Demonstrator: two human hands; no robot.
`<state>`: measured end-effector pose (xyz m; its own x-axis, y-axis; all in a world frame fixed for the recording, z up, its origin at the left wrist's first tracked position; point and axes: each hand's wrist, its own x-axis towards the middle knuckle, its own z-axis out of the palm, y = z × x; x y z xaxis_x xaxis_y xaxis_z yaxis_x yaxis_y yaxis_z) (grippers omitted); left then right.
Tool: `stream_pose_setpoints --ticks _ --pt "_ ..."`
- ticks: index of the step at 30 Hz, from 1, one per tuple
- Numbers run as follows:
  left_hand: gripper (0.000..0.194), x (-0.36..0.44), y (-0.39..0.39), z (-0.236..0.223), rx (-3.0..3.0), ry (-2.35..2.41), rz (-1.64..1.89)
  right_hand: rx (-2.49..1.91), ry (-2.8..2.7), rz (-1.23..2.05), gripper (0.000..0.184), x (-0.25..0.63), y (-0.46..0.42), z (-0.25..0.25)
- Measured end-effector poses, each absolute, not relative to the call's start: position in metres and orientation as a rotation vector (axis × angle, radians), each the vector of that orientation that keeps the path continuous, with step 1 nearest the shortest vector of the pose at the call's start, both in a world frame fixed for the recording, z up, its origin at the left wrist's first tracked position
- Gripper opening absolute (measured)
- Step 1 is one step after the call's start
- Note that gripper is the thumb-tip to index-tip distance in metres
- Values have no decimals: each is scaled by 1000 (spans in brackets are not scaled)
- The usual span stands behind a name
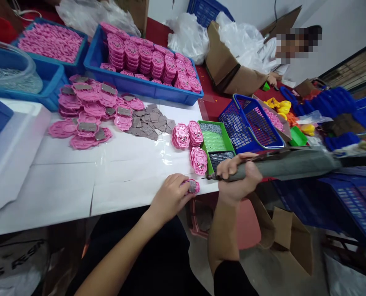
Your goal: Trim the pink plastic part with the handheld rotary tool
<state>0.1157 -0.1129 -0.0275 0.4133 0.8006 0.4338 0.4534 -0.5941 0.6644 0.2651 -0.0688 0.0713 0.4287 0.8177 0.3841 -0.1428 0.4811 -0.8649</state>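
Note:
At the table's front edge my left hand point(172, 193) is closed on a pink plastic part point(196, 186) with a grey metal plate on it; the fingers cover part of it. My right hand point(240, 174) is wrapped round a dark electric screwdriver point(284, 165), held nearly level with its bit pointing left, just beyond the pink part. Small stacks of pink parts point(198, 160) stand beside a green tray point(203, 139) that holds small screws. Further left lie loose grey metal plates point(152, 122) and a heap of pink parts with plates point(88, 109).
A blue crate point(139, 88) of stacked pink parts stands at the back, near a blue bin point(86, 45) of small pink pieces. A blue basket point(244, 123) is right of the tray. Another person point(275, 53) sits across, behind cardboard boxes. A red stool point(247, 224) stands below.

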Motion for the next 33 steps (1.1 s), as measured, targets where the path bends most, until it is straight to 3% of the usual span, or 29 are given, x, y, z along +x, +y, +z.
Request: stream_pose_setpoints --ticks 5,9,19,26,33 --pt "33 115 -114 -25 2206 1084 1004 -1112 -784 339 9 300 -71 85" --pt "30 116 -115 -25 2258 1117 989 -1153 -758 204 17 323 -74 82" --pt "36 110 -122 -22 2342 950 860 -1146 -672 300 24 327 -74 74" --pt "98 47 -136 -8 2013 1176 823 -1081 -624 300 24 309 -75 72" --pt "77 -37 -34 35 1944 1941 962 -1039 -653 452 23 303 -71 73"
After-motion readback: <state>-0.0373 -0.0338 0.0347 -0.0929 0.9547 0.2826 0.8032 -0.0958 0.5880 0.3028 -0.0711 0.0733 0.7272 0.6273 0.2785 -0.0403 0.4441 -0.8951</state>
